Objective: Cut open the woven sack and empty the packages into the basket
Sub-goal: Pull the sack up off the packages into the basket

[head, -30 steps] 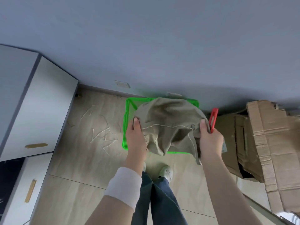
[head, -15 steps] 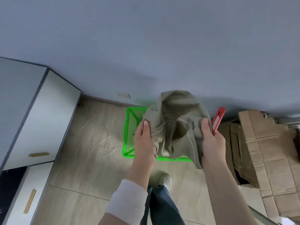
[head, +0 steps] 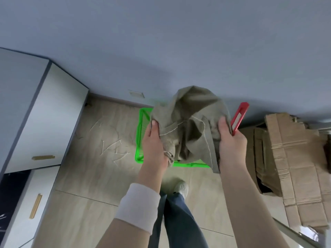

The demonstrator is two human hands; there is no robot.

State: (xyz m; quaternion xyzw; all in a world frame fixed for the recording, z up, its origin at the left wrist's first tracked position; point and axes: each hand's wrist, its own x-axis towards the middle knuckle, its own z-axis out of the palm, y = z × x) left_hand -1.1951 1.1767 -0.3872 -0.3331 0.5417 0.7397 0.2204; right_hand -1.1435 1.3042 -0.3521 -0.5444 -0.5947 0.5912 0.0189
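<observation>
Sack (head: 189, 122), crumpled olive weave, clenched in both grips above green mesh basket (head: 138, 140).

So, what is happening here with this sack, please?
A person holds a crumpled woven sack with both hands above a green basket on the floor. The left hand grips its left side. The right hand grips its right side and also holds a red utility knife. The sack looks limp. It hides the inside of the basket, so no packages show. Flattened cardboard lies to the right.
</observation>
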